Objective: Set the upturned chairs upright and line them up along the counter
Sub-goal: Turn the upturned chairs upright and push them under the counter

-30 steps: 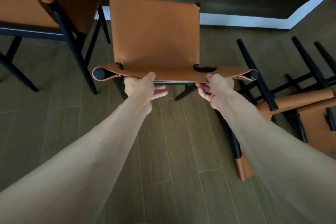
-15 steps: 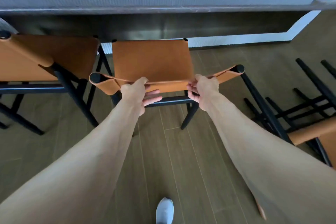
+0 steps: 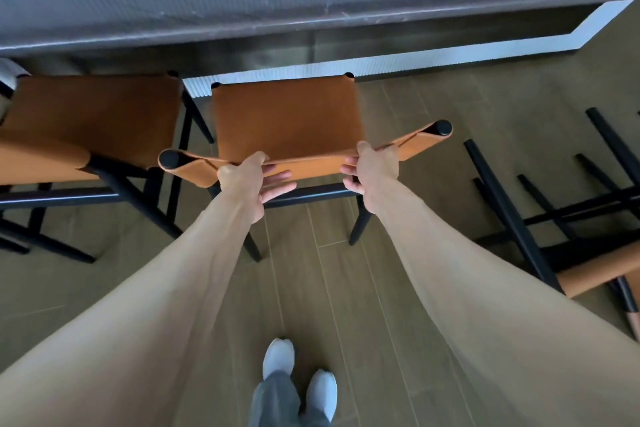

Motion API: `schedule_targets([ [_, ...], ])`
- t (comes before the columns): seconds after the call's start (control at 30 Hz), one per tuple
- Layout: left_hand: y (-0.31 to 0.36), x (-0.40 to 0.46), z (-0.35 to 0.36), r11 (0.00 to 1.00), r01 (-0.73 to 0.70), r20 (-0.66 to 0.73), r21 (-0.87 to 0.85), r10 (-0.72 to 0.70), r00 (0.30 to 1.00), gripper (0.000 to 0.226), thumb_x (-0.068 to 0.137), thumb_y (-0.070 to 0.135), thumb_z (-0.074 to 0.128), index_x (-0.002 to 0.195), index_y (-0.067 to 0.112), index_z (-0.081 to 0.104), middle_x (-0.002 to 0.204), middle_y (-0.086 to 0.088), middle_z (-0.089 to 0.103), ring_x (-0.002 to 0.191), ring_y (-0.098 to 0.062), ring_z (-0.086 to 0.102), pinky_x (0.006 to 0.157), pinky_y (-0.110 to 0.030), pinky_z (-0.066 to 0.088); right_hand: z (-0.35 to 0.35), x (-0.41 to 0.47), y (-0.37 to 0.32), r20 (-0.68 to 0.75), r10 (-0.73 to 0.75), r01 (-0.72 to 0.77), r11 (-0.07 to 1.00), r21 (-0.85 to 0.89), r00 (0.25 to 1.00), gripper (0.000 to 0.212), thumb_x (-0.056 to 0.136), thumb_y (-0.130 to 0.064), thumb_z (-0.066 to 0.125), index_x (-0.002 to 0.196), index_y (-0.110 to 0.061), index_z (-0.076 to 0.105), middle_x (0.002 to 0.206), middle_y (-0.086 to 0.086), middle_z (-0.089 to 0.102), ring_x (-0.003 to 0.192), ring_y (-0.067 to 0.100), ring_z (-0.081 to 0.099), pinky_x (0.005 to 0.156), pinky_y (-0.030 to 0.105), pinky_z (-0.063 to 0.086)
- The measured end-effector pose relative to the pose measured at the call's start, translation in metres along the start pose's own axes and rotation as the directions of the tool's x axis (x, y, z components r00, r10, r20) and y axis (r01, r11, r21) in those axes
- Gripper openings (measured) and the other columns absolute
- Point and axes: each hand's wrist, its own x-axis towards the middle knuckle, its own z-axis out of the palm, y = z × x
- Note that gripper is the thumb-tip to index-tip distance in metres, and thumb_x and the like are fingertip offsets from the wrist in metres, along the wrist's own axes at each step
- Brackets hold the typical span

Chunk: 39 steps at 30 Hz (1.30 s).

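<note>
In front of the bench [image 3: 311,24], just beside a second upright chair [image 3: 93,114] on its left, the chair [image 3: 284,118] stands with its seat toward the bench's base. Both hands hold its leather backrest [image 3: 304,163]: the left hand [image 3: 247,180] curls its thumb over the top edge with the fingers spread along the near face, and the right hand [image 3: 372,170] clasps the same edge nearer the right post.

The likeliest slip, in my view, is a crooked finish. The backrest runs at a slant, its right post nearer the bench than its left, so a straight shove would leave the chair skewed against its neighbour. The gap on the left is narrow; pushing without watching it could knock the two frames together. The leather is slack between the posts, so force through it may twist the chair rather than slide it. Off to the right, an upturned chair [image 3: 568,218] lies on the floor [image 3: 346,288] with legs up, close enough to trip on when stepping that way.

Compared with half a second ago, the chair sits closer to the bench, the hands grip it wider apart, and both shoes [image 3: 298,374] now show where only one did.
</note>
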Motion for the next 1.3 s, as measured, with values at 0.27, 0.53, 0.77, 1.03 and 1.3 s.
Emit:
schedule_targets([
  [0.27, -0.016, -0.027, -0.013, 0.99, -0.047, 0.121, 0.136, 0.03, 0.992, 0.049, 0.09, 0.055, 0.065, 0.121, 0.017, 0.056, 0.11, -0.01, 0.074, 0.082, -0.033, 0.077, 0.075, -0.05, 0.063, -0.014, -0.011, -0.005, 0.002, 0.046, -0.045, 0.982, -0.182, 0.999, 0.037, 0.099, -0.047, 0.057, 0.105, -0.011, 0.061, 0.085, 0.008, 0.072, 0.073, 0.019, 0.072, 0.054, 0.033, 0.062],
  [0.53, -0.065, -0.083, 0.002, 0.735, -0.267, 0.484, 0.623, -0.094, 0.87, 0.061, 0.094, 0.063, 0.044, 0.14, 0.024, 0.054, 0.131, -0.005, 0.065, 0.107, -0.023, 0.069, 0.095, -0.05, 0.056, -0.177, -0.07, 0.037, -0.099, -0.129, 0.104, 0.968, -0.226, 0.987, 0.043, 0.106, -0.048, 0.038, 0.105, -0.018, 0.069, 0.105, 0.0, 0.072, 0.1, 0.014, 0.067, 0.102, 0.042, 0.051],
  [0.77, -0.104, -0.188, 0.107, 0.662, -0.462, 0.671, 0.59, -0.083, 0.737, 0.045, 0.102, 0.05, 0.046, 0.125, 0.016, 0.065, 0.119, -0.006, 0.07, 0.103, -0.021, 0.069, 0.081, -0.037, 0.058, -0.371, -0.178, 0.057, -0.4, -0.164, 0.179, 0.984, 0.0, 0.902, 0.037, 0.104, -0.043, 0.046, 0.096, -0.019, 0.073, 0.106, 0.002, 0.073, 0.104, 0.017, 0.067, 0.109, 0.049, 0.046],
  [1.03, -0.255, -0.409, 0.196, 0.74, -0.481, 0.783, 0.47, -0.099, 0.614, 0.046, 0.104, 0.044, 0.048, 0.12, 0.005, 0.065, 0.113, -0.015, 0.072, 0.099, -0.029, 0.07, 0.077, -0.039, 0.058, -0.593, -0.328, 0.121, -0.591, -0.173, 0.316, 0.937, 0.147, 0.788, 0.047, 0.103, -0.048, 0.045, 0.108, -0.011, 0.074, 0.111, 0.006, 0.075, 0.102, 0.016, 0.069, 0.087, 0.027, 0.052],
  [1.3, -0.402, -0.639, 0.229, 0.754, -0.513, 0.885, 0.411, -0.196, 0.422, 0.04, 0.103, 0.041, 0.052, 0.112, 0.006, 0.068, 0.111, -0.014, 0.073, 0.102, -0.031, 0.07, 0.075, -0.039, 0.059, -0.774, -0.427, 0.133, -0.69, -0.197, 0.477, 0.846, 0.241, 0.697, 0.042, 0.106, -0.043, 0.042, 0.097, -0.013, 0.07, 0.104, 0.01, 0.075, 0.089, 0.019, 0.07, 0.085, 0.038, 0.052],
])
